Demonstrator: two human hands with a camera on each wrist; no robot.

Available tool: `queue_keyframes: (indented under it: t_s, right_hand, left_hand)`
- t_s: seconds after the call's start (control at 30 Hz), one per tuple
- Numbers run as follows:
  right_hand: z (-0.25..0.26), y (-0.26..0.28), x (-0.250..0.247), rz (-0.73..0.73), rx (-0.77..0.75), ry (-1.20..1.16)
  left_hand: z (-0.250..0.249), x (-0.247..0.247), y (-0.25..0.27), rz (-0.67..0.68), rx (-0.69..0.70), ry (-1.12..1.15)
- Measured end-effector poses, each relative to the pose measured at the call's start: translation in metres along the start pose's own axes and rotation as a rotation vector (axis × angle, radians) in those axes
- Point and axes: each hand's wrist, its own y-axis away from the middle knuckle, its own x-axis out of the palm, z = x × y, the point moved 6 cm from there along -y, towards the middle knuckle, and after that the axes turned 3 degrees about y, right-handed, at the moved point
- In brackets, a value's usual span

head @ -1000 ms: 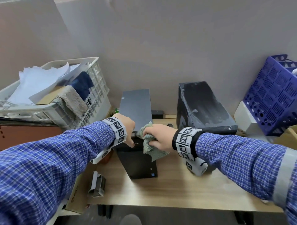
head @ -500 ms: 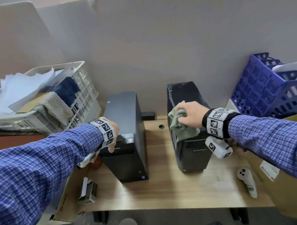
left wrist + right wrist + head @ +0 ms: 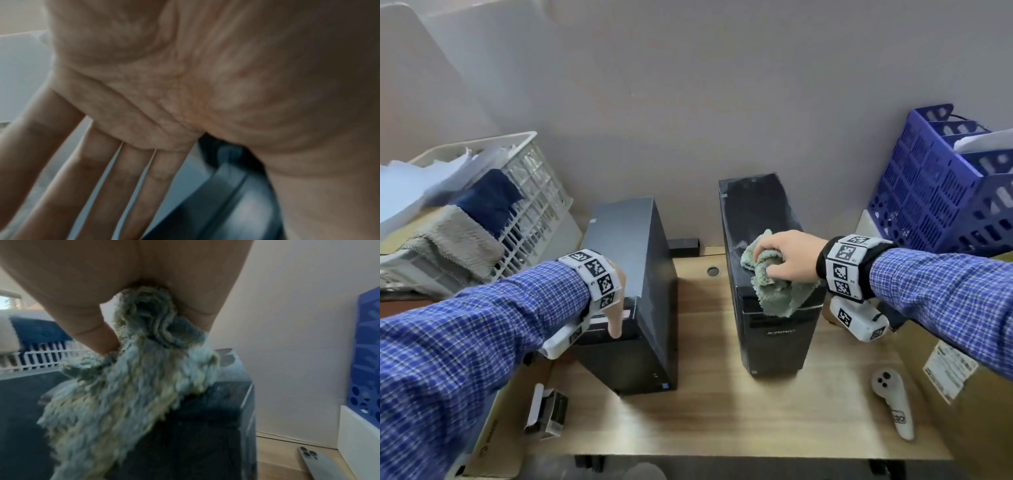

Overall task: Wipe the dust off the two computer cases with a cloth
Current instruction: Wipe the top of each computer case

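Two black computer cases stand on the wooden desk (image 3: 722, 428). On top of the right case (image 3: 774, 342) my right hand (image 3: 787, 260) grips a bunched grey-green cloth (image 3: 774, 287), which hangs over the front edge; the cloth (image 3: 127, 386) fills the right wrist view, over the right case (image 3: 195, 426). My left hand (image 3: 616, 291) rests on the front top of the left case (image 3: 633, 246), thumb hanging down the front. Its fingers (image 3: 115, 186) are straight and spread in the left wrist view, beside the dark left case (image 3: 226, 203).
A white basket (image 3: 530, 205) with papers and cloths sits at the left. A blue crate (image 3: 935, 192) stands at the right. A white controller (image 3: 893, 401) lies on the desk's right front, a small box (image 3: 548, 411) at the left front, a phone (image 3: 322, 462) behind the right case.
My right hand carried the cloth from the left case's front over to the right case's top and has slid it a little further along. The left hand stays on the left case.
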Motion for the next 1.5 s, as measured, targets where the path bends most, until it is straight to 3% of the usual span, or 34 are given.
queue_keyframes:
  t_s: [0.13,0.33,0.57,0.8,0.97,1.13,1.3,1.5]
  right_hand:
    - [0.012,-0.008,0.021,0.075,-0.169,0.079]
    - [0.002,-0.029,0.036,0.236,-0.259,0.195]
    - [0.002,-0.102,0.013,0.182,-0.098,0.129]
    - [0.023,-0.03,0.024,0.315,-0.288,0.032]
    - [0.015,-0.006,0.03,0.352,-0.292,-0.013]
    - [-0.018,0.007,0.017,0.299,-0.209,-0.053]
    - [-0.057,-0.022,0.001,0.188,-0.091,-0.146]
    - [-0.104,-0.095,-0.017,0.073,0.011,-0.071]
  left_hand:
    - [-0.048,-0.055,0.0,-0.192,0.181,0.259]
    - [-0.103,-0.085,-0.036,-0.18,0.362,0.356]
    - [-0.111,-0.105,-0.077,-0.271,0.452,0.284]
    - [-0.105,-0.13,-0.104,-0.43,0.525,0.324]
    - [-0.12,-0.147,-0.095,-0.481,0.673,0.337]
    - [-0.127,-0.16,-0.09,-0.41,0.691,0.29]
    - [-0.136,-0.175,-0.089,-0.413,0.691,0.298]
    - [-0.13,-0.185,-0.107,-0.452,0.504,0.246]
